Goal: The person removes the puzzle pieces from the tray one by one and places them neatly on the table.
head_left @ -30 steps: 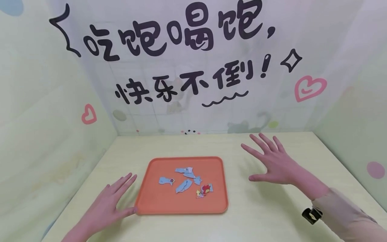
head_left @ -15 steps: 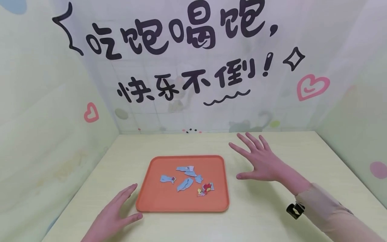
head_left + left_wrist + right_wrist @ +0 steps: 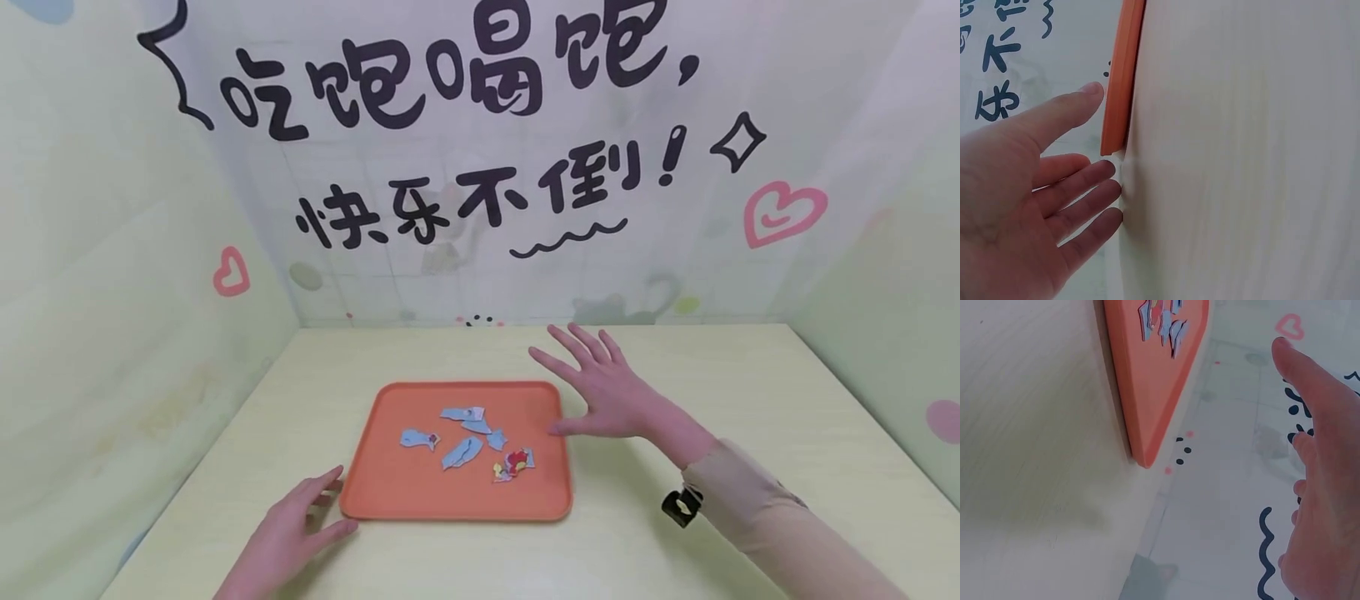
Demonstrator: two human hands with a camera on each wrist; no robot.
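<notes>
An orange tray [image 3: 405,493] lies on the table with several torn paper pieces on it. Most are pale blue, such as the curved scrap [image 3: 461,453] near its middle; a red and yellow printed scrap [image 3: 516,463] lies toward the right. My left hand [image 3: 288,527] is low beside the tray's near left corner, thumb in front of that corner and fingers along the left side. In the left wrist view its fingers [image 3: 1088,200] are extended and hold nothing. My right hand [image 3: 607,396] hovers with spread fingers, the thumb tip overlapping the tray's right rim in the head view.
The pale wooden table [image 3: 465,558] extends around the tray. A printed cloth wall [image 3: 420,292] with black lettering stands behind it, with cloth sides at left and right. A black device [image 3: 681,505] is strapped at the right wrist.
My right hand has moved left, from beyond the tray to its right rim. My left hand has come lower and closer to the near left corner. The tray and scraps stay in place.
</notes>
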